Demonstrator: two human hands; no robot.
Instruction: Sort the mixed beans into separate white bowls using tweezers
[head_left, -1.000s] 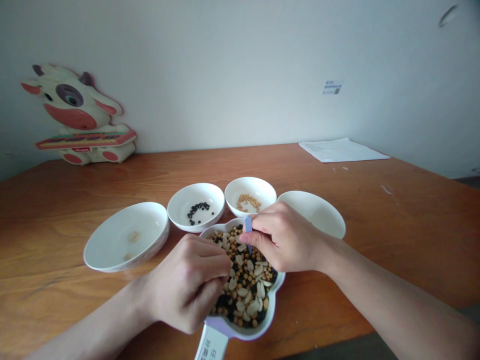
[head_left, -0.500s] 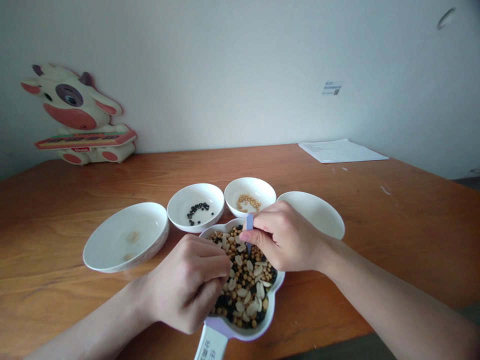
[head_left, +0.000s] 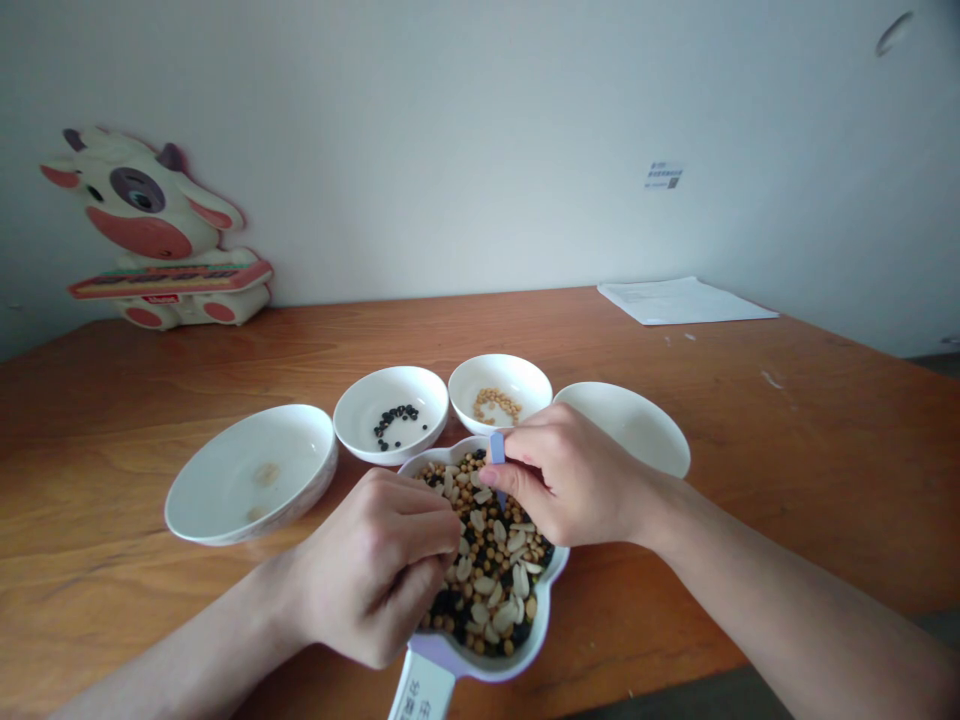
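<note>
Spreading its rounded lobes over the near part of the counter [head_left: 675,610], a scalloped dish [head_left: 553,600] is showing a smooth pale rim with a lilac tint. Its handle [head_left: 426,690] is pointing toward the viewer and carrying a white label with dark characters. Inside the dish, pale peanuts [head_left: 520,580] are lying mixed among small yellow beans [head_left: 491,553] and dark beans [head_left: 450,603].

The hands are staying apart. The right hand [head_left: 566,475] is pinching a slim lilac tool [head_left: 497,448] between thumb and fingers over the dish's far right part, the tool's lower end pointing down into the mix. The left hand [head_left: 382,560] is curling over the dish's left side, hiding some of it; whether it is gripping anything cannot be told.

Four white bowls are standing around the dish. Just beyond its far left edge, one bowl [head_left: 356,400] is holding a loose cluster of black beans [head_left: 397,415]. Straight beyond it, another [head_left: 502,372] is holding yellowish beans [head_left: 499,403]. Well to its left, a wider bowl [head_left: 206,490] is showing two blurred pale patches. Beyond its right edge, the fourth bowl [head_left: 634,420] is sitting partly hidden behind the right hand.
</note>
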